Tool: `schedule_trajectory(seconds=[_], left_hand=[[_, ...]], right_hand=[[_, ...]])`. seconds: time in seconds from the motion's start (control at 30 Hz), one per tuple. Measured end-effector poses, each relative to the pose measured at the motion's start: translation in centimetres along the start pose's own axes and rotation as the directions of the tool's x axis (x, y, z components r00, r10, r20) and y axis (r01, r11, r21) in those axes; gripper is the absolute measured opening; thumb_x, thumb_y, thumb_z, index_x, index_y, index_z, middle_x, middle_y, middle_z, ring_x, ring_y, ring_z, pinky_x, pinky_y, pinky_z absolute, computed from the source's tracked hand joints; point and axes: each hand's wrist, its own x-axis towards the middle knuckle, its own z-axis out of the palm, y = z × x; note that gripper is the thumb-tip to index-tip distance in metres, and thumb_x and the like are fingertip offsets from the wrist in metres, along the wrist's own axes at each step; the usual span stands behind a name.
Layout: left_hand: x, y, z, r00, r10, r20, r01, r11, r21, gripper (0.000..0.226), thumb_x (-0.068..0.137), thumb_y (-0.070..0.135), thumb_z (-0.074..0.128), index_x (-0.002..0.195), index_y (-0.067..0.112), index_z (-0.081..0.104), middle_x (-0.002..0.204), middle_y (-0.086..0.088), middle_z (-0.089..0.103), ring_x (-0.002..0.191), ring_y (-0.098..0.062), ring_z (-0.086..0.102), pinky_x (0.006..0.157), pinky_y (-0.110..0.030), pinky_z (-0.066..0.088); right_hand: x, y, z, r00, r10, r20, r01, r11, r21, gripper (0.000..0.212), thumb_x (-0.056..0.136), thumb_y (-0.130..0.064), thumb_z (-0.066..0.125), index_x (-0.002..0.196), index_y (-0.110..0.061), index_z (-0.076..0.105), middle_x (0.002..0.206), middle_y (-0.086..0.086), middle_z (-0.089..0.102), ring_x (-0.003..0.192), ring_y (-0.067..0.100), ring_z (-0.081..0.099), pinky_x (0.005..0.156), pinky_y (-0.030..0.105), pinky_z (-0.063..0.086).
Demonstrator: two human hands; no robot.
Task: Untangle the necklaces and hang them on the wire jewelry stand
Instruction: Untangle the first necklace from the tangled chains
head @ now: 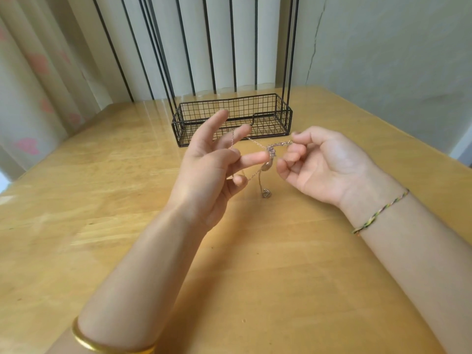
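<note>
Two hands stretch tangled necklaces (279, 145) between them above a wooden tabletop (229, 251).
The chains run side to side, with the knot (271, 152) about midway. The left hand (212, 162) spreads its fingers, strands looped round them. The right hand (319, 164) pinches a chain end. A pendant (265, 194) dangles below. The wire jewelry stand (270, 113) sits just beyond both hands.

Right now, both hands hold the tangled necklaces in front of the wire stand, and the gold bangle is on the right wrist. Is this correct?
No. The head view shows the gold bangle on the left arm; the right wrist wears a braided bracelet. The left hand and right hand do hold the tangled necklaces before the wire stand.
</note>
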Motion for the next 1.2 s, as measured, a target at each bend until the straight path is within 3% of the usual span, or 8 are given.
schedule_trajectory(seconds=[0.13, 0.23, 0.3, 0.43, 0.6, 0.83, 1.0, 1.2], left_hand=[[-0.1, 0.2, 0.1, 0.988, 0.107, -0.108, -0.103, 0.994, 0.042, 0.058, 0.09, -0.015, 0.034, 0.132, 0.023, 0.046, 0.113, -0.007, 0.068, 0.061, -0.008, 0.063, 0.038, -0.014, 0.033], [0.0, 0.5, -0.2, 0.977, 0.106, -0.186, -0.111, 0.994, -0.019, 0.046, 0.092, -0.012, 0.038, 0.124, 0.017, 0.054, 0.11, -0.008, 0.07, 0.056, -0.006, 0.056, 0.037, -0.013, 0.028], [0.1, 0.6, -0.3, 0.976, 0.079, -0.205, -0.09, 0.995, -0.047, 0.039, 0.091, -0.011, 0.041, 0.115, 0.013, 0.059, 0.112, -0.008, 0.069, 0.052, -0.005, 0.053, 0.035, -0.012, 0.025], [0.4, 0.5, -0.5, 0.988, -0.011, -0.155, 0.015, 1.0, 0.026, 0.033, 0.088, -0.012, 0.041, 0.099, 0.007, 0.065, 0.108, -0.008, 0.069, 0.046, -0.004, 0.052, 0.033, -0.011, 0.023], [0.2, -0.4, -0.3, 0.975, -0.218, -0.039, 0.221, 0.948, 0.229, 0.027, 0.089, -0.01, 0.045, 0.096, 0.004, 0.067, 0.1, -0.01, 0.064, 0.051, -0.006, 0.056, 0.04, -0.014, 0.037], [0.0, -0.3, -0.4, 0.985, -0.172, 0.029, 0.147, 0.909, 0.391, 0.01, 0.082, 0.015, 0.069, 0.082, 0.025, 0.068, 0.079, 0.011, 0.064, 0.077, -0.006, 0.058, 0.079, -0.027, 0.043], [-0.3, -0.5, -0.1, 0.996, -0.085, 0.042, 0.055, 0.876, 0.479, 0.016, 0.072, 0.031, 0.077, 0.081, 0.025, 0.065, 0.101, 0.0, 0.072, 0.089, -0.007, 0.06, 0.073, -0.026, 0.041], [0.0, -0.4, -0.4, 0.998, -0.051, -0.029, 0.059, 0.876, 0.478, 0.014, 0.082, 0.022, 0.07, 0.071, 0.023, 0.062, 0.078, 0.008, 0.064, 0.073, -0.006, 0.053, 0.055, -0.013, 0.044]], right_hand=[[-0.2, 0.0, 0.2, 0.99, -0.127, 0.064, 0.141, 0.931, -0.336, 0.017, 0.082, 0.002, 0.048, 0.082, -0.014, 0.054, 0.054, -0.004, 0.039, 0.038, 0.007, 0.028, 0.049, 0.022, 0.033], [-0.4, 0.4, 0.1, 0.938, -0.309, 0.159, 0.322, 0.603, -0.73, 0.021, 0.08, 0.003, 0.058, 0.081, -0.017, 0.064, 0.05, -0.008, 0.044, 0.042, 0.007, 0.034, 0.053, 0.024, 0.036], [-0.2, 0.7, 0.1, 0.905, -0.362, 0.222, 0.379, 0.455, -0.806, 0.019, 0.082, -0.001, 0.063, 0.077, -0.019, 0.068, 0.048, -0.012, 0.048, 0.045, 0.004, 0.04, 0.055, 0.019, 0.038], [0.2, 0.9, -0.2, 0.847, -0.479, 0.229, 0.431, 0.366, -0.825, 0.014, 0.085, -0.008, 0.065, 0.076, -0.019, 0.067, 0.054, -0.013, 0.048, 0.042, -0.003, 0.041, 0.051, 0.015, 0.037], [0.0, 0.7, 0.0, 0.78, -0.546, 0.305, 0.554, 0.377, -0.743, 0.012, 0.086, -0.006, 0.063, 0.082, -0.017, 0.065, 0.07, -0.007, 0.053, 0.046, -0.004, 0.043, 0.054, 0.016, 0.036], [-0.8, 0.8, 0.7, 0.78, -0.507, 0.367, 0.596, 0.42, -0.685, 0.008, 0.084, -0.005, 0.065, 0.084, -0.012, 0.068, 0.069, -0.007, 0.057, 0.056, -0.003, 0.048, 0.053, 0.008, 0.037], [-1.7, 0.9, 1.2, 0.812, -0.457, 0.364, 0.575, 0.511, -0.639, 0.008, 0.085, 0.003, 0.062, 0.092, 0.003, 0.066, 0.067, 0.008, 0.059, 0.036, -0.004, 0.047, 0.04, 0.005, 0.034], [-1.6, 0.8, 1.2, 0.816, -0.466, 0.342, 0.57, 0.544, -0.616, 0.009, 0.087, -0.003, 0.061, 0.091, -0.005, 0.069, 0.063, 0.009, 0.059, 0.038, -0.001, 0.047, 0.052, 0.01, 0.039]])
